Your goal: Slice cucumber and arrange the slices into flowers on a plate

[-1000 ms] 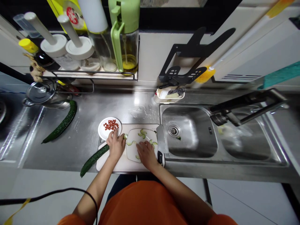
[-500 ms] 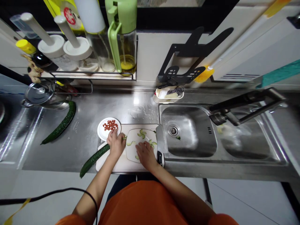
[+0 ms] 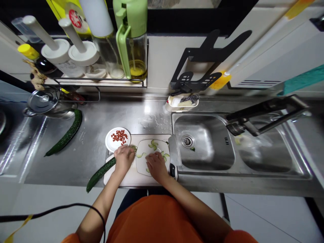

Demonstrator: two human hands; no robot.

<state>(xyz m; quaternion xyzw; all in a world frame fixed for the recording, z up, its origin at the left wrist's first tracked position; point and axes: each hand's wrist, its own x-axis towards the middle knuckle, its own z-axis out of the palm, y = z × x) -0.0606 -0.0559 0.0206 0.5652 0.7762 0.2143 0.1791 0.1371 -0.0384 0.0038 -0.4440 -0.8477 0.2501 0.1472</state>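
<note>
Red round label [image 3: 75,18], eleven o'clock: white character, illegible. Cucumber [image 3: 100,175]: beside left hand [image 3: 124,160], partly on board [image 3: 126,179]; axis half-past-seven to half-past-one, end overhanging counter edge. Left fingertips: together at cucumber slice [image 3: 134,147], grip unclear. Right hand [image 3: 157,166]: fingers slightly apart, over square plate [image 3: 141,165]. Knife [image 3: 173,170]: three o'clock, close.
</note>
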